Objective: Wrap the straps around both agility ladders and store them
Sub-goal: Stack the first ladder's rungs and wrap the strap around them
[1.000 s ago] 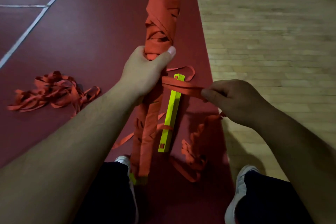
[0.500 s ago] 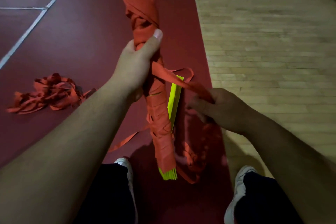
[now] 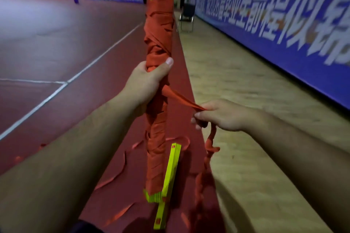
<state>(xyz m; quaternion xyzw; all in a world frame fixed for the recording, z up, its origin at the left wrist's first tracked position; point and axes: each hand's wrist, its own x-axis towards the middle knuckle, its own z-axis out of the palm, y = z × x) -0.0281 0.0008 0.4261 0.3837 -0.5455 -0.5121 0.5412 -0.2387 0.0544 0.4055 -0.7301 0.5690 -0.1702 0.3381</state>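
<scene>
A bundle of yellow-green ladder rungs wrapped in orange strap (image 3: 158, 30) stands nearly upright in the middle of the view, its rung ends showing at top and bottom. My left hand (image 3: 146, 81) grips the bundle around its middle. My right hand (image 3: 221, 114) is to the right of the bundle and pinches the loose orange strap (image 3: 180, 98), which runs taut from the bundle to my fingers. The rest of that strap hangs twisted below my right hand to the floor. Loose yellow-green rungs (image 3: 168, 187) lie on the red floor beside the bundle's lower end.
More orange strap (image 3: 121, 168) trails over the red court floor (image 3: 56, 58) with white lines. To the right runs a wooden floor strip (image 3: 246, 85) and a long blue banner wall (image 3: 284, 17). A dark folding chair (image 3: 186, 18) stands far ahead.
The head view has lifted from the floor toward the hall. The bundle is held higher and more upright. My right hand has pulled the strap out to the right and tight.
</scene>
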